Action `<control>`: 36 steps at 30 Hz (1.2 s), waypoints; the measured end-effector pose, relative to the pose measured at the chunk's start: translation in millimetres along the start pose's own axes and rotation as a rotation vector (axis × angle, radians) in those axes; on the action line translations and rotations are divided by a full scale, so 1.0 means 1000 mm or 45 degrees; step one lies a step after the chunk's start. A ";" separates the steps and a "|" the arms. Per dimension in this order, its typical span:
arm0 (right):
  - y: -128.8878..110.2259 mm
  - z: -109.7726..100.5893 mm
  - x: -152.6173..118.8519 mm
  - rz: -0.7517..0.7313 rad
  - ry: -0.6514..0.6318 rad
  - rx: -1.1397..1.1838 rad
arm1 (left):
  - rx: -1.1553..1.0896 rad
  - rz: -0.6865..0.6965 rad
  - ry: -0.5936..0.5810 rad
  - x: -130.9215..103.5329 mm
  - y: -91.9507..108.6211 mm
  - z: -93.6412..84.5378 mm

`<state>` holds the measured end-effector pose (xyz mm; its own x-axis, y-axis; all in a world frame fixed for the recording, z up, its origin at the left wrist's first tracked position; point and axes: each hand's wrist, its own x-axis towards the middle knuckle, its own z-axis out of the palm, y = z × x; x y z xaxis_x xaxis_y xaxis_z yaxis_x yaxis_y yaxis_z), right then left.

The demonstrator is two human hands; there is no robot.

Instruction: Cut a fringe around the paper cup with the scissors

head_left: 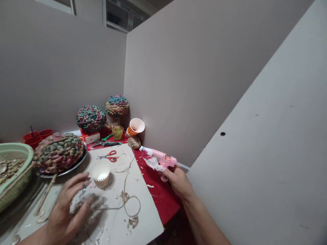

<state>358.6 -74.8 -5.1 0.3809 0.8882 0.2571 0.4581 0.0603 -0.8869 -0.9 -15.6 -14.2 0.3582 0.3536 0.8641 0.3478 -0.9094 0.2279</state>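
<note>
My right hand point(179, 182) is closed round the grip of a pink hot glue gun point(170, 160) at the red cloth's right edge. White and dark pink scraps cling round its nozzle, which points left. Over the pale board point(143, 207), my left hand point(65, 206) has its fingers apart. Beneath its fingertips lies a blurred whitish clump that I cannot make out. Just beyond them stands a small white paper cup point(101, 177) with a notched rim. Twine point(125, 180) runs from a ball point(134, 142) and loops across the board.
Red-handled scissors point(111, 156) and green-handled pliers point(109, 144) lie farther back. Three knobbly multicoloured domes point(61, 151) stand left and behind, one on a metal plate. A green basin point(28, 156) holds flat pieces. An orange cup point(136, 127) is near grey partition walls point(173, 85).
</note>
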 end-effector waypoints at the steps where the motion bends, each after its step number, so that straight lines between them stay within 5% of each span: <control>1: -0.004 0.002 -0.002 0.015 -0.029 0.112 | 0.019 0.011 -0.068 0.003 0.005 -0.001; 5: -0.023 0.020 -0.011 0.157 -0.210 0.899 | 0.157 0.316 -0.237 0.025 0.030 0.006; 8: -0.034 0.036 -0.018 0.274 -0.354 1.116 | 0.236 0.478 -0.274 0.051 0.042 0.022; 16: -0.044 0.049 -0.032 0.315 -0.450 1.195 | 0.427 0.438 -0.166 0.087 0.048 0.051; 36: -0.049 0.063 -0.042 0.394 -0.329 1.201 | 0.326 0.666 -0.173 0.076 0.030 0.064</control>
<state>269.7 -86.4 3.0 0.1390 0.9900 -0.0259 -0.4915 0.0463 -0.8697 91.8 -2.6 29.6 0.6399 -0.0867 0.7635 0.2869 -0.8948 -0.3421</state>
